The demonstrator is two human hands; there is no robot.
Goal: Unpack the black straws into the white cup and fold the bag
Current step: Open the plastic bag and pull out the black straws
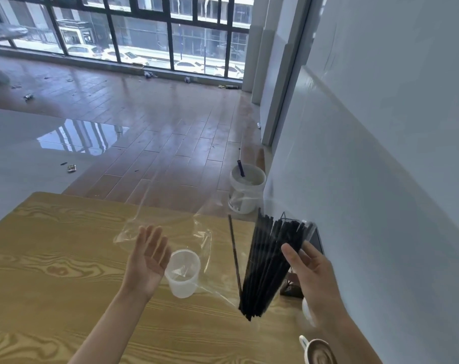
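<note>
My right hand grips a thick bundle of black straws, held tilted above the wooden table. One straw sticks out apart on the bundle's left. The clear plastic bag hangs loose over the table, behind and around the white cup, and its lower edge runs to the bundle's bottom. The cup stands upright and holds no straws. My left hand is spread open, palm up, just left of the cup and holding nothing.
A mug of coffee stands at the table's near right corner. A dark object sits on the table by the white wall, behind my right hand. On the floor beyond the table stands a white bucket.
</note>
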